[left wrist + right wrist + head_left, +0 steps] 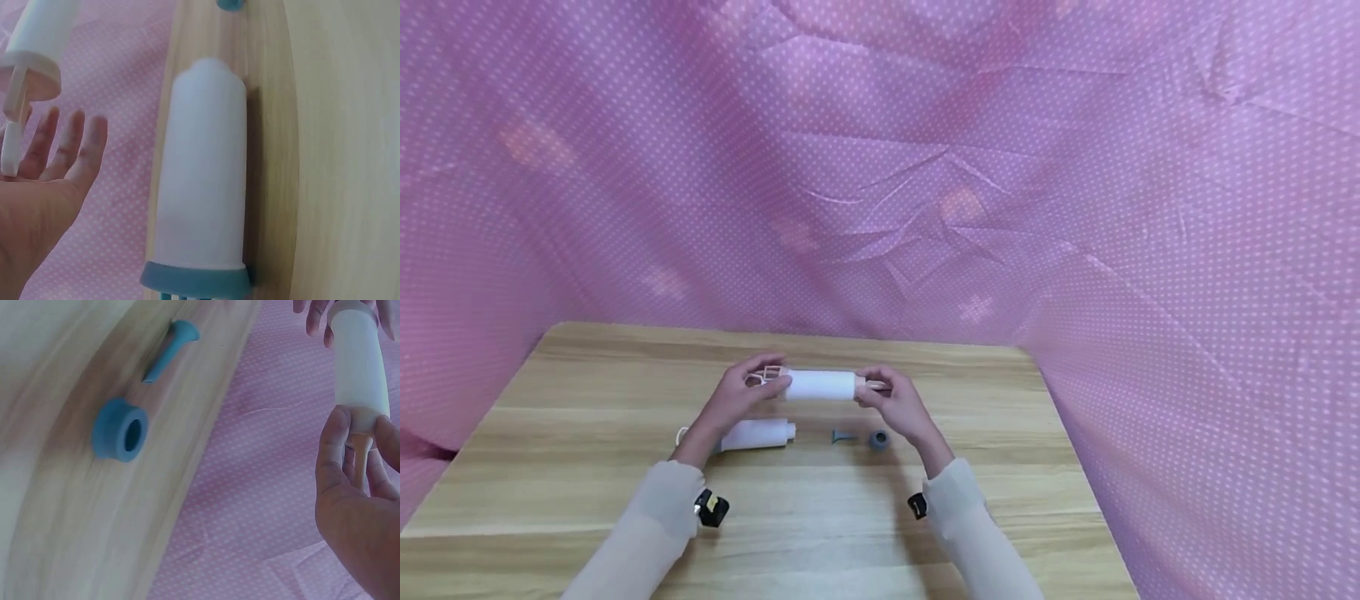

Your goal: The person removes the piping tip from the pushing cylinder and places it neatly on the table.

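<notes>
Both hands hold a white piping syringe with beige ends level above the table. My left hand grips its left end by the loop-shaped handle, thumb at the near side. At the other end, the fingertips and thumb of my right hand pinch the beige collar, from which a slim beige nozzle points into the palm. A second white syringe, with a teal end cap, lies on the table beneath the left forearm, which hides part of it.
On the wooden table, a small teal nozzle lies beside a teal ring-shaped collar, both below the held syringe. A pink dotted cloth hangs behind and at the sides. Black wrist cameras sit at both cuffs.
</notes>
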`<state>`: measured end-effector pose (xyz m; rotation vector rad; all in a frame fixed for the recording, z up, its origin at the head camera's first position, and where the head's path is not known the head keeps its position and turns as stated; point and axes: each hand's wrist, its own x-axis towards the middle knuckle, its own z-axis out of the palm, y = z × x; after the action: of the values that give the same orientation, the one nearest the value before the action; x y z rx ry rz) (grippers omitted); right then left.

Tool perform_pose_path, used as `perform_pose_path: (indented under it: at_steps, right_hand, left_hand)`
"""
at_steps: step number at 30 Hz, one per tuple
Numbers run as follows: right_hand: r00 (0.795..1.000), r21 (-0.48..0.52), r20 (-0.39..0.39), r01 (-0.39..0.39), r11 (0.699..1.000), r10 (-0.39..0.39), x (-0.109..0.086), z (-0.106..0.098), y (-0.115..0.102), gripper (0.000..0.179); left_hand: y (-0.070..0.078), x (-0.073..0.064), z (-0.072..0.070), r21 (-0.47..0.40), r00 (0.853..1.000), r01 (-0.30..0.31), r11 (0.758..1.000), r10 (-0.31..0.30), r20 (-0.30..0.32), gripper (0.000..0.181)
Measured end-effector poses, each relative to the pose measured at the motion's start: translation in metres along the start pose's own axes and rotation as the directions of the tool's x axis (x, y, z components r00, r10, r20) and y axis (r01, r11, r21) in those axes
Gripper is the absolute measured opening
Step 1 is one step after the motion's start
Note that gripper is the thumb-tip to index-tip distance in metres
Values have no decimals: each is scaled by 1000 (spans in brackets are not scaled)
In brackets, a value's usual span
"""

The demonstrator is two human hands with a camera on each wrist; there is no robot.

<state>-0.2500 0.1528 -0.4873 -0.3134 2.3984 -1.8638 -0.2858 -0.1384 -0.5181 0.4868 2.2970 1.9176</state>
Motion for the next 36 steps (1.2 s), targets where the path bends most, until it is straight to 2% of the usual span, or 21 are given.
perform_pose_path:
  at_steps: [2, 4, 8, 11, 14, 20, 22, 29, 33, 36]
  right_hand:
    - [1000, -11, 7, 16, 1000, -16, -2, 1, -3, 30]
    - [999, -20, 8, 32, 999, -32, -4, 1, -6, 29]
    - [998, -4, 18, 68, 998, -68, -10, -1, -10, 30]
    - [995, 40, 30, 90, 995, -91, -13, -2, -12, 32]
    - [995, 107, 32, 94, 990, -98, -17, -2, -15, 34]
    - [999, 248, 1, 33, 968, -35, -24, 5, -20, 34]
    - [1000, 280, -7, 18, 960, -17, -25, 7, -20, 36]
    - [998, 348, -45, -30, 937, 49, -26, 12, -15, 41]
    - [996, 369, -45, -59, 927, 82, -28, 15, -9, 33]
    - [996, 384, -40, -54, 922, 75, -30, 16, -6, 29]
  left_hand:
    - [1, -3, 0, -104, 1000, 15, 995, -14, 8, 49]
    - [4, -6, 0, -206, 999, 38, 978, -34, 22, 44]
    - [15, -12, 1, -313, 997, 80, 946, -77, 23, 37]
    - [25, -16, 2, -299, 997, 79, 951, -83, -1, 34]
    - [33, -22, 3, -258, 998, 51, 965, -61, -30, 37]
    - [39, -37, 5, -136, 995, -70, 988, 60, -80, 39]
    - [39, -41, 5, -100, 990, -109, 989, 99, -99, 36]
    - [35, -43, 14, -86, 971, -205, 975, 191, -143, 31]
    - [32, -45, 22, -9, 958, -215, 977, 209, -198, 26]
    - [31, -46, 27, 57, 944, -208, 976, 216, -251, 23]
